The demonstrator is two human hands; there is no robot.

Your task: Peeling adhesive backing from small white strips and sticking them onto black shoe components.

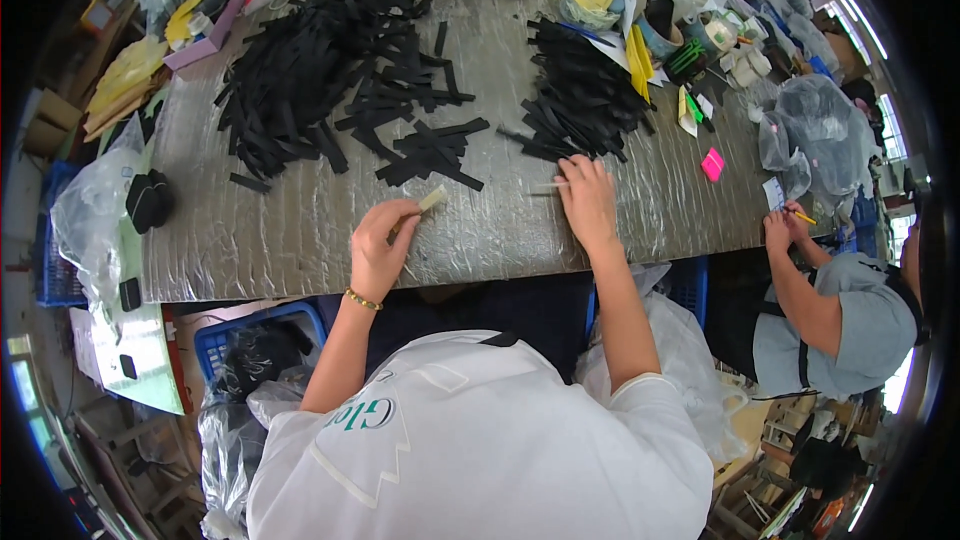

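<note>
My left hand [380,240] is closed, pinching a small pale-yellow flat piece [433,199] between thumb and fingertips, just above the table. My right hand [588,202] lies at the near edge of the right pile of black strips [585,100], its fingertips against the lowest strips. A thin pale stick [546,185] juts leftward from beneath its thumb and seems held there; its other end is hidden by the hand. Ahead of my left hand is a small cluster of black strips [432,152], with a larger heap of black strips [300,75] beyond it.
Silvery sheeting covers the table [480,250]. A pink block [712,165] lies to the right, near tubs and tools [690,55]. A person [840,310] writes at the right edge. Plastic bags [95,200] and a blue basket [210,345] stand on the left.
</note>
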